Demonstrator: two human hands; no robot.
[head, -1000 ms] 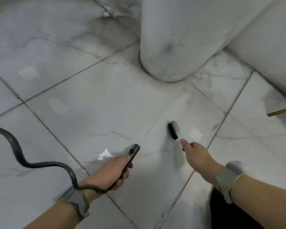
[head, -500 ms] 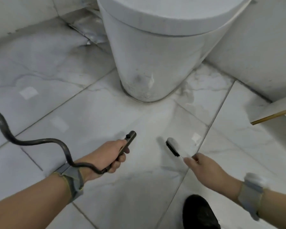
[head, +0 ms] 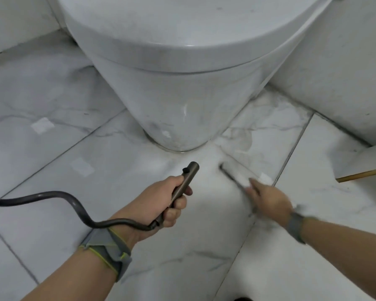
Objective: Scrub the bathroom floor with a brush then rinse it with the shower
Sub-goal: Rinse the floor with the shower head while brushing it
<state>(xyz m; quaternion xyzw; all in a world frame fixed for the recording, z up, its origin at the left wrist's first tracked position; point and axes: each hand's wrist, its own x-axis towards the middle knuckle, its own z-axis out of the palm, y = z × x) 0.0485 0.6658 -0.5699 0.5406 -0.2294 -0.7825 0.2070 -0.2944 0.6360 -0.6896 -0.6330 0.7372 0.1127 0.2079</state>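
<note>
My left hand [head: 161, 205] grips a dark metal shower sprayer [head: 183, 183] whose nozzle points toward the foot of the toilet. Its dark hose [head: 52, 197] trails off to the left across the floor. My right hand [head: 269, 200], blurred by motion, holds the handle of a brush [head: 232, 177] with a white back and dark bristles. The brush head lies low over the white marble floor tiles [head: 95, 170], just right of the sprayer nozzle and in front of the toilet base.
A white toilet [head: 182, 72] fills the top middle, its base standing on the floor just ahead of both hands. White walls rise at the right [head: 345, 72] and far left. A wood-edged panel [head: 361, 173] juts in at the right.
The view has tilted up and closer to the toilet, showing more of its bowl. Both hands have moved toward the toilet base; the brush is now blurred by motion.
</note>
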